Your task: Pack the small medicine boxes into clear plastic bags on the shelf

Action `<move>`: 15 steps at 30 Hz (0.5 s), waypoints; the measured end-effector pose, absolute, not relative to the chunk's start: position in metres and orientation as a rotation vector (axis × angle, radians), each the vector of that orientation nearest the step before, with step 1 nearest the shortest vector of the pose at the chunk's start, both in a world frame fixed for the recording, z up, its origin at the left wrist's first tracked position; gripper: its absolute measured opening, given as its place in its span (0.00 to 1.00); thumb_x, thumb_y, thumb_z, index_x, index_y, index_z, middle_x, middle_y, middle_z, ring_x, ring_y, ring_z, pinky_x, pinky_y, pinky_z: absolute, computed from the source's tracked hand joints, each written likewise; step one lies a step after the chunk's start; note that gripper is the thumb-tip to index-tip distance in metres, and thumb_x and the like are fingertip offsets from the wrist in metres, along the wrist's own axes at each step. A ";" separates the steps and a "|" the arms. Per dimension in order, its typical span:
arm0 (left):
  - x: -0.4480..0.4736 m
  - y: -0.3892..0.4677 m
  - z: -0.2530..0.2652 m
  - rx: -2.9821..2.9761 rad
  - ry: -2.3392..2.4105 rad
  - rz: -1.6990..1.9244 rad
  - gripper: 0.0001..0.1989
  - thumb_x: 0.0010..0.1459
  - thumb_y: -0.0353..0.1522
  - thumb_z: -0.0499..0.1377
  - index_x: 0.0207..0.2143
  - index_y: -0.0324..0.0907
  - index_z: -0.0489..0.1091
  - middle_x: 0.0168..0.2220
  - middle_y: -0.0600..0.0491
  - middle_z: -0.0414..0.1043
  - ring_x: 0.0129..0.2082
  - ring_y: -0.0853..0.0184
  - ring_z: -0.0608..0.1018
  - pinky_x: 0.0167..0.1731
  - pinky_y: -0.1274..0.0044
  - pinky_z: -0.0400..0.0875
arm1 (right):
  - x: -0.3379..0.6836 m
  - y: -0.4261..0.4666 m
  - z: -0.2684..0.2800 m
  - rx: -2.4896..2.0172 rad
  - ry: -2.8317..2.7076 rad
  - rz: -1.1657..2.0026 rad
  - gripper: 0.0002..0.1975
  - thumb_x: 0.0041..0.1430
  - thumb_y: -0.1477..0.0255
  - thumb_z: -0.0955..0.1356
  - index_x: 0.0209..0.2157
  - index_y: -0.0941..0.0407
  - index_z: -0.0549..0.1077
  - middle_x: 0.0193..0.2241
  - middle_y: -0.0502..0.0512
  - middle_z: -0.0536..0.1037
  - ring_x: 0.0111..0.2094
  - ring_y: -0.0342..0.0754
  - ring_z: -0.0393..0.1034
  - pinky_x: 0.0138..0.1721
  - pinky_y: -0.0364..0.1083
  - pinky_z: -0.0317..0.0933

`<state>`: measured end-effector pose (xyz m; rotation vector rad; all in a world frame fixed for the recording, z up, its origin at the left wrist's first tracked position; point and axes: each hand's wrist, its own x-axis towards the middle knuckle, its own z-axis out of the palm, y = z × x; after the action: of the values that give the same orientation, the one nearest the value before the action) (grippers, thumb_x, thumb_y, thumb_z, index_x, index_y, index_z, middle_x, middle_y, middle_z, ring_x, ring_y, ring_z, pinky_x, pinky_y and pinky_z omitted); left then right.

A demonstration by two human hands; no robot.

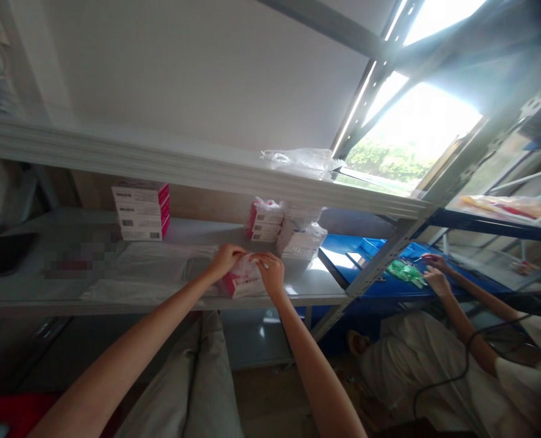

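Note:
Both my hands are at a pink and white box pack in a clear plastic bag, near the front edge of the grey shelf. My left hand is closed on the bag's upper left, its fingertips pinching the plastic. On the upper right, my right hand pinches the bag with bent fingers. Just behind stand a bagged stack of pink and white boxes and a bagged stack of white boxes. Flat clear plastic bags lie left of my left hand.
A taller box stack stands at the back left, and a dark flat object lies far left. An upper shelf edge runs above. Right of a metal post, a co-worker's hands are over green items on a blue surface.

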<state>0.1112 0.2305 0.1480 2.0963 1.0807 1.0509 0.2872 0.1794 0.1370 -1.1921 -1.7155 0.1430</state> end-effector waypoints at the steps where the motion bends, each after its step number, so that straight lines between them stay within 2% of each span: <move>1: 0.106 0.227 0.151 2.226 1.125 1.044 0.12 0.55 0.24 0.53 0.32 0.39 0.77 0.35 0.48 0.78 0.36 0.64 0.77 0.41 0.73 0.70 | 0.290 0.180 0.134 -1.179 -1.608 0.206 0.12 0.59 0.70 0.64 0.32 0.53 0.80 0.37 0.55 0.80 0.40 0.49 0.72 0.45 0.47 0.61; 4: 0.085 0.216 0.154 2.616 1.268 0.946 0.15 0.58 0.23 0.50 0.34 0.40 0.76 0.38 0.48 0.76 0.38 0.64 0.77 0.42 0.73 0.69 | 0.304 0.182 0.120 -1.243 -1.317 0.378 0.13 0.54 0.63 0.66 0.30 0.56 0.80 0.34 0.56 0.81 0.38 0.53 0.73 0.43 0.49 0.63; 8: 0.062 0.205 0.138 2.914 1.379 0.790 0.14 0.57 0.22 0.52 0.37 0.41 0.75 0.41 0.46 0.74 0.41 0.63 0.75 0.42 0.73 0.69 | 0.324 0.183 0.096 -1.389 -1.152 0.496 0.19 0.46 0.56 0.69 0.28 0.57 0.81 0.25 0.55 0.80 0.34 0.55 0.73 0.35 0.48 0.64; 15: 0.055 0.203 0.118 2.985 1.361 0.795 0.16 0.57 0.21 0.50 0.38 0.41 0.75 0.41 0.45 0.74 0.44 0.60 0.74 0.42 0.70 0.70 | 0.331 0.188 0.073 -1.407 -1.041 0.542 0.22 0.41 0.53 0.71 0.26 0.58 0.81 0.19 0.54 0.77 0.27 0.53 0.71 0.29 0.46 0.61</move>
<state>0.0555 0.2034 0.1176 2.9850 1.3615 0.7954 0.3307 0.1875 0.0727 -1.4066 -1.0413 0.5417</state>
